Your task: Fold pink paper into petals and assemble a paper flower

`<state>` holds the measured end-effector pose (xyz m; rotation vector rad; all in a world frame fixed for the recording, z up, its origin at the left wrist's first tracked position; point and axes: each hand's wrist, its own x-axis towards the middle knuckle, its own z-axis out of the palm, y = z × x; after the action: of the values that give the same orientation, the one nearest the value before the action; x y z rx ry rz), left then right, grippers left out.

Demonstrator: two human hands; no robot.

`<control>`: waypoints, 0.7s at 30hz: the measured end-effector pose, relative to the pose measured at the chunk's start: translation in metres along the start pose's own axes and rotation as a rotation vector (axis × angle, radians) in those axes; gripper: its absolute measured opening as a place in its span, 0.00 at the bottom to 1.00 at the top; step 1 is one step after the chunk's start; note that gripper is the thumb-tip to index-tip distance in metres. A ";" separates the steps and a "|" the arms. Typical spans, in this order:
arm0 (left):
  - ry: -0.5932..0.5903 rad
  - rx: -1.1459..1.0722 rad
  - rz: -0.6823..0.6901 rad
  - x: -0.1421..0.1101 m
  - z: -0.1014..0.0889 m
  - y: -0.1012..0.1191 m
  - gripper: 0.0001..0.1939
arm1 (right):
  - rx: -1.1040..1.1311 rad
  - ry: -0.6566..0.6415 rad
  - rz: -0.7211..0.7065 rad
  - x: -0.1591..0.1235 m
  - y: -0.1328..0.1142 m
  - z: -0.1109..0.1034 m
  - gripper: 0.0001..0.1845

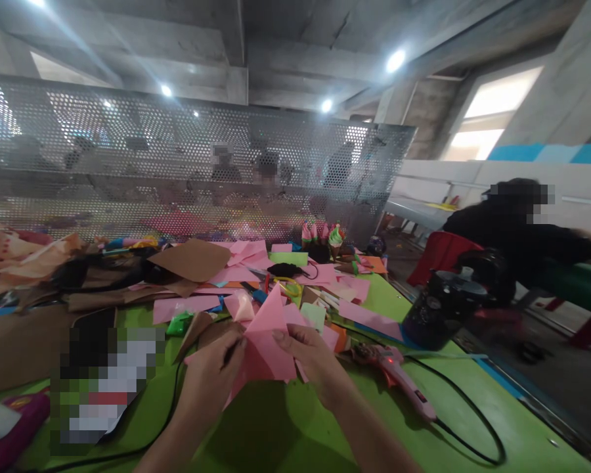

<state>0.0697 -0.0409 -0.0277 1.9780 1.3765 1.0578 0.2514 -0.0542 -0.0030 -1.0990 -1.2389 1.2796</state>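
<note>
Between my two hands stands a folded piece of pink paper (267, 338), its pointed tip upward, just above the green table (295, 433). My left hand (221, 358) pinches its left edge, the fingers curled and partly hidden. On the opposite edge my right hand (308, 351) grips it, thumb on the near face and fingers behind. To the right of my right hand lies a pink hot glue gun (404, 384), its cord looping towards the table's right side. Scissors with yellow handles (291, 287) rest behind the pink paper.
Brown paper (190, 266), pink sheets and scraps cover the back of the table. A dark lidded container (440, 309) stands at the right edge. A purple tool (17, 427) lies front left. Small ice-cream-shaped pieces (335, 240) stand near the perforated metal screen (187, 171). A person sits at right.
</note>
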 end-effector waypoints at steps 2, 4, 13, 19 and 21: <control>-0.002 0.024 0.000 0.000 0.000 0.000 0.14 | 0.014 -0.039 0.063 -0.002 -0.002 0.000 0.26; 0.002 0.047 0.022 0.000 0.000 -0.002 0.15 | 0.034 -0.088 0.108 -0.003 -0.003 -0.001 0.26; 0.084 -0.194 -0.053 0.006 0.008 -0.014 0.14 | -0.010 -0.179 0.059 -0.007 -0.004 0.004 0.27; 0.072 -0.178 -0.024 0.007 0.008 -0.017 0.17 | -0.095 -0.220 -0.037 -0.008 -0.006 0.006 0.25; 0.078 -0.147 -0.007 0.006 0.007 -0.018 0.17 | -0.132 -0.168 -0.075 -0.007 -0.005 0.006 0.22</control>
<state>0.0670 -0.0289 -0.0434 1.8427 1.3051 1.2086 0.2464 -0.0614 0.0023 -1.0431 -1.4949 1.2679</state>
